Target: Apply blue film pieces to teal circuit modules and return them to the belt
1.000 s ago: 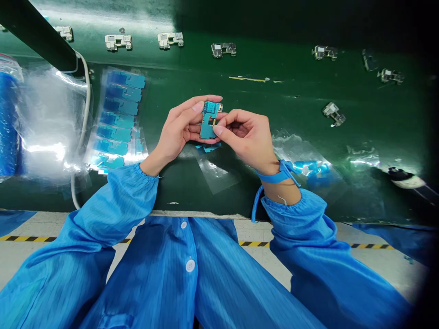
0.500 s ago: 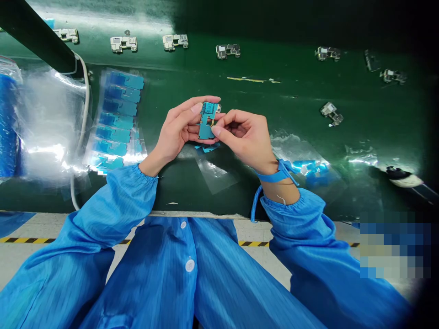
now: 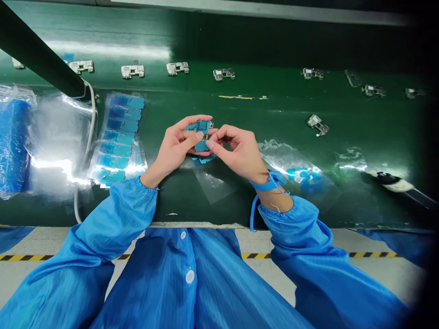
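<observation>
A small circuit board point(image 3: 203, 127) with blue film over its face is held upright between my hands. My left hand point(image 3: 176, 142) grips it from the left, fingers behind it and the thumb pressing across its middle. My right hand point(image 3: 236, 148) pinches the board's lower right edge with thumb and forefinger; a blue wrist strap point(image 3: 269, 183) circles that wrist. Blue film pieces point(image 3: 202, 161) lie just under the hands, beside a clear plastic sheet point(image 3: 216, 183). To the left lies a sheet of blue die-cut films point(image 3: 120, 137) in an overlapping column.
Several circuit boards point(image 3: 133, 71) form a row along the back of the green bench, and one board point(image 3: 317, 124) lies nearer at right. Plastic bags point(image 3: 56, 141), a blue roll point(image 3: 15, 146), a white cable point(image 3: 91, 123) and a dark post point(image 3: 41, 50) occupy the left. A black-and-white tool point(image 3: 394, 182) rests at right.
My left thumb has moved down from the board's top edge onto its middle. The right hand still pinches the lower right edge. The camera view has shifted, showing more of the bench's back.
</observation>
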Available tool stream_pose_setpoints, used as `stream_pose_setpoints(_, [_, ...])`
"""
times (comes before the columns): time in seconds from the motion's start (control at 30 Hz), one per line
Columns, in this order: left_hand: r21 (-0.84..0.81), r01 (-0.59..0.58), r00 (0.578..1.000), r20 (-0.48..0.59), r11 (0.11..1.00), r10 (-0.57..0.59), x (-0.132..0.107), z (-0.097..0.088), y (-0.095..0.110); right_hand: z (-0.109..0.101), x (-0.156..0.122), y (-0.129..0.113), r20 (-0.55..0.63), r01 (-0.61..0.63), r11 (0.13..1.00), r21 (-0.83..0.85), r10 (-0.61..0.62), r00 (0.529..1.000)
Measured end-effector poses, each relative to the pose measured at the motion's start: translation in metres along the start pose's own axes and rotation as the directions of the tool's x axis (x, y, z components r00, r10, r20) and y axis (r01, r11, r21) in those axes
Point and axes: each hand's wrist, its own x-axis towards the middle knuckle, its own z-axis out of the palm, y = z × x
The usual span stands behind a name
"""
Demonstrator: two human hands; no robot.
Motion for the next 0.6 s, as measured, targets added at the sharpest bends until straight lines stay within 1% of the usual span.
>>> stream_pose_setpoints(0.07, [-0.003,-0.012,1.0,-0.019,1.0,0.012,0.0,0.0,0.0,-0.001,0.001,-0.001,-0.02,0.012,1.0,0.001,-0.012,1.0])
stream_pose_setpoints(0.17, [0.008,-0.045,0.998,-0.041,0.999,0.045,0.001,0.001,0.003,-0.002,0.001,0.0,-0.072,0.017,0.996,0.092,-0.011,0.997])
stream_pose_setpoints(0.23, [0.024,-0.061,0.997,-0.037,0.998,0.062,0.0,0.001,0.006,-0.002,0.001,0.002,-0.087,0.016,0.992,0.121,-0.005,0.996])
stream_pose_setpoints(0.37, [-0.012,-0.083,0.997,-0.001,0.996,0.083,-0.001,0.002,0.008,0.001,0.002,0.008,0.007,-0.015,0.99,0.138,0.014,1.0])
stream_pose_setpoints(0.43, [-0.041,-0.068,0.998,0.014,0.997,0.068,-0.002,0.003,0.007,0.003,0.002,0.009,0.022,0.018,0.996,0.087,-0.02,1.0])
stream_pose_setpoints(0.47, [-0.042,-0.05,0.999,0.005,0.998,0.05,-0.002,0.003,0.006,0.005,0.002,0.009,0.019,0.046,0.998,0.042,-0.046,0.999])
stream_pose_setpoints(0.53, [-0.022,-0.013,0.998,-0.056,1.0,0.012,-0.003,0.004,0.004,0.009,0.0,0.008,0.018,0.086,0.996,-0.037,-0.086,0.996])
stream_pose_setpoints(0.6, [-0.002,0.015,0.991,-0.132,1.0,-0.015,-0.003,0.006,0.004,0.012,-0.001,0.007,0.032,0.08,0.995,-0.052,-0.078,0.996])
